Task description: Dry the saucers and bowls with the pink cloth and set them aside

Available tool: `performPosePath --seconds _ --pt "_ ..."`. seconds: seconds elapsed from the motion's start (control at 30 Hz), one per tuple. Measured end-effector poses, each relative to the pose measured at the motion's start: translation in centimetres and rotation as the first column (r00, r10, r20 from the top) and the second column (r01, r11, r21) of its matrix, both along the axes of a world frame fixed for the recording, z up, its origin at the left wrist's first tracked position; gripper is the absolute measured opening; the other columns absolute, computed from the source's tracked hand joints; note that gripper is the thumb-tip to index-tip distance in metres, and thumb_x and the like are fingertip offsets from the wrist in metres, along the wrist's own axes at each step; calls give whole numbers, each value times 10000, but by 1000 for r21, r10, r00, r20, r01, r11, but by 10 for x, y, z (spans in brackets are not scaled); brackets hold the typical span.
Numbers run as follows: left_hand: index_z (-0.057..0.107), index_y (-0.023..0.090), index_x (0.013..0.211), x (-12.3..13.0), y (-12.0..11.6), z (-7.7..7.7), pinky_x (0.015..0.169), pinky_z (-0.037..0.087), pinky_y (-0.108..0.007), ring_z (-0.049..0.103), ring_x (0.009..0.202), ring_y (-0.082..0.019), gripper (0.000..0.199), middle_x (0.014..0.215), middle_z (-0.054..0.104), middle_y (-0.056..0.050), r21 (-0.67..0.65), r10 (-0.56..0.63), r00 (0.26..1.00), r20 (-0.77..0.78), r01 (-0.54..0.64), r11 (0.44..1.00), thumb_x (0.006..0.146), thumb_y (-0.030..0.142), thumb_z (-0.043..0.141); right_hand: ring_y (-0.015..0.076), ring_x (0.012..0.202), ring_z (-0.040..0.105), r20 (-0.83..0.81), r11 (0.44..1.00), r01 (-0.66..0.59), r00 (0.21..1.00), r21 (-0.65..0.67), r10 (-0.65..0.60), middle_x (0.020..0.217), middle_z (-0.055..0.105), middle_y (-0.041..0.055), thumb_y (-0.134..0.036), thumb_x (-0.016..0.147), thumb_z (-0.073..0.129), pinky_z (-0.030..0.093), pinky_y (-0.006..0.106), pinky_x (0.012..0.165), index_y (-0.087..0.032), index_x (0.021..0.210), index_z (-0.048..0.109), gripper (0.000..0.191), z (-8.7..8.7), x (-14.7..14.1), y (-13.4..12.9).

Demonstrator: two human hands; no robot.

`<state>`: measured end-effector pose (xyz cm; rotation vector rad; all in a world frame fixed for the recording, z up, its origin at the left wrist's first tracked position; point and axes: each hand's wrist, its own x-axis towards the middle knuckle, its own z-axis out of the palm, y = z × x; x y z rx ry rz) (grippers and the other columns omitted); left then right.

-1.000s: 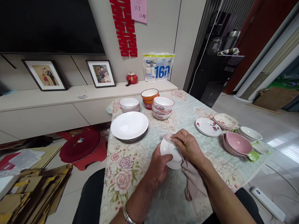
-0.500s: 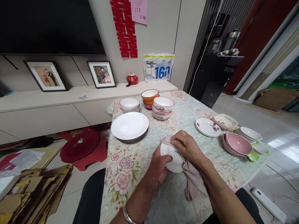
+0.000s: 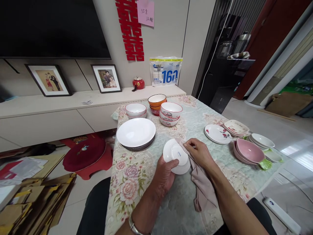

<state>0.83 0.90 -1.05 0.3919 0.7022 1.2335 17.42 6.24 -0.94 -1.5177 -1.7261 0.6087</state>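
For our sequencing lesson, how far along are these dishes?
White plates and pink dishes sit stacked, perhaps done; I cannot tell. In hand: left hand holds a small white dish, underside showing; right hand holds a cloth at its edge. What is left is unclear: no stack looks plainly dirty.

Bright floor glare, stretched edges

Tablecloth (image 3: 129, 176) pale grn w/ pink floral; cloth (image 3: 201, 186) dusty pink.

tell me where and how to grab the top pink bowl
The top pink bowl is probably best pinched at its left rim, from the left, where it faces open tablecloth; white bowls crowd its far side. Take only the upper rim: it nests in another pink bowl.
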Motion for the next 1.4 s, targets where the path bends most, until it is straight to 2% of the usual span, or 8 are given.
performPosePath --seconds 0.2,0.4,0.57,0.67,0.9,1.07,1.23,1.4 --pt "663 146 1070 3 -4 1 715 482 -303 657 771 -204 529 867 722 -47 20 -85 994 -62 86 996 551 58 723 198 839 574 136 964 -160 982 211 133 829 598 47 -273 899 567 453 329 759 -222 909 709 152 12 -18 -12" --pt "654 160 940 5 -3 -2 675 461 -272 629 729 -169 410 801 690 -7 51 -97 993 -63 100 994 555 66 762 200 907 564 267 892 -393 905 222 331 919 595 56 -276 934 560 456 338 787 -262 948 731 172 22 -35 -25" --pt "665 139 1026 3 -4 2 689 467 -287 634 733 -184 500 812 707 -30 25 -131 988 -84 133 991 539 34 695 190 812 590 133 970 -124 986 207 97 831 612 48 -281 912 576 468 332 744 -220 887 716 155 11 -15 -10" --pt "662 138 1079 2 -4 4 703 467 -301 644 762 -206 556 825 715 -41 32 -145 987 -76 148 988 533 36 678 193 782 594 137 978 -12 990 211 -17 801 606 43 -293 905 573 470 337 738 -221 840 704 163 8 -11 -7" --pt "645 157 900 4 -3 -4 655 449 -266 618 695 -160 369 758 681 -4 52 -133 989 -64 136 989 560 42 727 186 845 563 231 899 -390 910 200 343 891 583 55 -268 945 525 469 316 747 -242 928 724 201 20 -41 -29" --pt "660 144 980 2 -4 3 655 459 -285 623 691 -175 465 777 697 -21 19 -163 984 -74 165 986 530 28 677 243 996 546 93 954 -198 979 227 181 960 639 68 -286 880 604 426 396 891 -230 835 698 118 15 -25 -16" --pt "651 124 1083 1 -3 5 703 485 -311 649 752 -207 575 860 727 -62 6 -134 990 -35 134 991 516 40 692 171 714 552 -235 986 -126 967 -110 98 755 631 11 -403 825 629 430 292 656 -195 787 645 212 6 -1 0" --pt "611 145 1179 2 -1 -4 828 508 -339 667 909 -229 636 1057 725 -93 37 -64 996 59 62 997 569 82 781 162 665 521 -250 995 16 967 -98 -40 691 606 6 -461 785 630 407 284 606 -182 751 636 281 -1 4 5"
